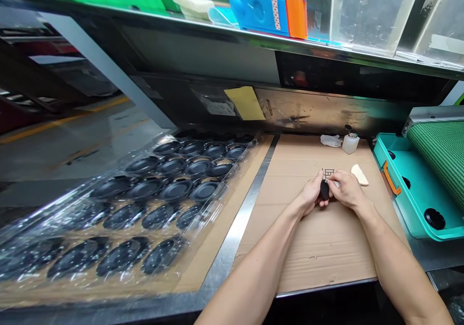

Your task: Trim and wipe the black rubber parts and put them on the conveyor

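Basically, the most room was taken up by a clear plastic tray (216, 203), laid well to the left of the left hand (311, 190) and filled with rows of black dish-like parts (176, 190); fine detail was lost to blur. Next in size, a cardboard sheet (319, 252) was spread under both hands. Out to the right of the right hand (345, 188), a teal bin (408, 209) was placed, with a few black discs (434, 219) scattered inside. High up beyond both hands, a blue-and-orange box (259, 10) was seen. A yellow paper (245, 104) was noted beyond the left hand, off to its left.

Both hands were set close together, neither spread open: the left was curled around its piece, the right was closed in a fingertip pinch. Beyond the right hand, a white bottle (350, 143) was stood upright, with a crumpled pale piece (330, 140) set just beside it. A cream pad (359, 175) was laid near the right hand, untouched.

Smallest last: a black part (324, 190) was gripped in the left fingers over the cardboard, right fingertips at its upper edge. A pale bit (336, 184) was pinched in the right; cloth or tool could not be told. Close handwork on one piece was judged the step in hand. For the next move, a steady left grip and light, small right-finger motion were probably called for.
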`<state>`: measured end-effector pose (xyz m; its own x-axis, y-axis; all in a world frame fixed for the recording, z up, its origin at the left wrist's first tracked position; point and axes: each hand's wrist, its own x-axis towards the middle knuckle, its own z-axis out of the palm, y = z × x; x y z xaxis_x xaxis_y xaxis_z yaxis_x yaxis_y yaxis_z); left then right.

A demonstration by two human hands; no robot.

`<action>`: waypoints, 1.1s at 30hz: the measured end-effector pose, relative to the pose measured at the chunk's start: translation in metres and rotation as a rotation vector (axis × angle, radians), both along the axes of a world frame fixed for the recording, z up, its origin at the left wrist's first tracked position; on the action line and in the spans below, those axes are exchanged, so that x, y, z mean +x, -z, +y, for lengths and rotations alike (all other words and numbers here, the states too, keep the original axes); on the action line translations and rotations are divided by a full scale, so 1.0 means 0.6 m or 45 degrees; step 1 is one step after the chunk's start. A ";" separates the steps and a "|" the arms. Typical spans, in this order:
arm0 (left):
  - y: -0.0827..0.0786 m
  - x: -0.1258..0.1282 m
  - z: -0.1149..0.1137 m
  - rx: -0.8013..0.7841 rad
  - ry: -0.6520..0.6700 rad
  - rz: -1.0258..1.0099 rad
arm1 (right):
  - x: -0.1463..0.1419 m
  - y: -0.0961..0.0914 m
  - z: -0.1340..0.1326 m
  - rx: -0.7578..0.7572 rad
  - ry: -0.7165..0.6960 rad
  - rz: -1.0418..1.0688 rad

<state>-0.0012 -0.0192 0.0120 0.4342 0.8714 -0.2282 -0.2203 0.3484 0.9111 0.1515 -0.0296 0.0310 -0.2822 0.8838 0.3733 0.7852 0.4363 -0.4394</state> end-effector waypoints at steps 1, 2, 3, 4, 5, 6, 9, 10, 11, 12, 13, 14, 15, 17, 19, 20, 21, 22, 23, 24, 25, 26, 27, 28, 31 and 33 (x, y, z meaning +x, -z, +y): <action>0.001 0.000 0.001 0.010 0.003 0.019 | 0.003 -0.002 0.000 -0.036 -0.013 -0.012; 0.003 0.000 0.002 0.017 0.006 0.038 | 0.006 -0.004 0.000 -0.065 -0.022 -0.027; 0.004 0.001 0.002 0.019 0.011 0.053 | 0.008 -0.006 0.000 -0.081 -0.026 -0.043; 0.004 0.001 0.003 0.016 0.021 0.063 | 0.009 -0.007 0.000 -0.084 -0.025 -0.059; 0.005 0.001 0.003 0.009 0.031 0.066 | 0.010 -0.008 0.000 -0.077 -0.024 -0.072; 0.005 0.001 0.003 0.000 0.043 0.066 | 0.010 -0.009 0.000 -0.065 -0.023 -0.080; 0.003 -0.001 0.002 -0.028 0.067 0.070 | 0.010 -0.012 0.002 -0.068 -0.029 -0.089; 0.002 -0.001 0.002 -0.035 0.070 0.079 | 0.010 -0.014 0.002 -0.090 -0.030 -0.099; 0.001 -0.002 0.002 -0.042 0.075 0.091 | 0.009 -0.016 0.001 -0.118 -0.028 -0.117; 0.000 -0.002 0.002 -0.049 0.080 0.100 | 0.009 -0.018 0.001 -0.143 -0.025 -0.142; -0.001 -0.002 0.002 -0.055 0.085 0.105 | 0.009 -0.020 0.000 -0.157 -0.022 -0.169; -0.002 -0.002 0.002 -0.060 0.086 0.107 | 0.009 -0.022 -0.002 -0.155 -0.019 -0.191; -0.003 -0.003 0.002 -0.064 0.089 0.105 | 0.008 -0.024 -0.003 -0.142 -0.017 -0.204; -0.004 -0.003 0.002 -0.070 0.090 0.091 | 0.007 -0.026 -0.004 -0.097 -0.017 -0.205; -0.004 -0.002 0.001 -0.066 0.091 0.083 | 0.007 -0.027 -0.005 -0.079 -0.010 -0.193; -0.004 -0.002 0.001 -0.061 0.091 0.085 | 0.007 -0.027 -0.005 -0.090 -0.002 -0.195; -0.003 -0.002 0.001 -0.055 0.090 0.091 | 0.006 -0.027 -0.004 -0.111 0.006 -0.205; -0.003 -0.001 0.000 -0.050 0.089 0.102 | 0.006 -0.028 -0.004 -0.136 0.013 -0.221; -0.002 -0.001 0.000 -0.048 0.088 0.112 | 0.005 -0.029 -0.004 -0.155 0.019 -0.236; -0.002 0.000 0.000 -0.048 0.088 0.120 | 0.005 -0.030 -0.005 -0.166 0.018 -0.246; -0.001 0.000 0.000 -0.049 0.087 0.126 | 0.004 -0.031 -0.005 -0.164 0.015 -0.250; 0.000 0.001 0.000 -0.047 0.086 0.130 | 0.004 -0.031 -0.005 -0.153 0.011 -0.245; 0.001 0.001 0.000 -0.041 0.086 0.130 | 0.004 -0.032 -0.005 -0.139 0.008 -0.234; 0.002 0.002 0.001 -0.031 0.086 0.127 | 0.004 -0.032 -0.005 -0.128 0.009 -0.220; 0.001 0.002 0.000 0.002 0.081 0.138 | 0.007 -0.028 -0.006 -0.151 0.036 -0.190; -0.002 0.003 -0.002 0.013 0.079 0.165 | 0.009 -0.024 -0.006 -0.178 0.036 -0.166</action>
<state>0.0005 -0.0206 0.0130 0.4549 0.8462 -0.2774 -0.0786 0.3484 0.9340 0.1570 -0.0331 0.0454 -0.2941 0.9328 0.2081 0.8506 0.3547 -0.3880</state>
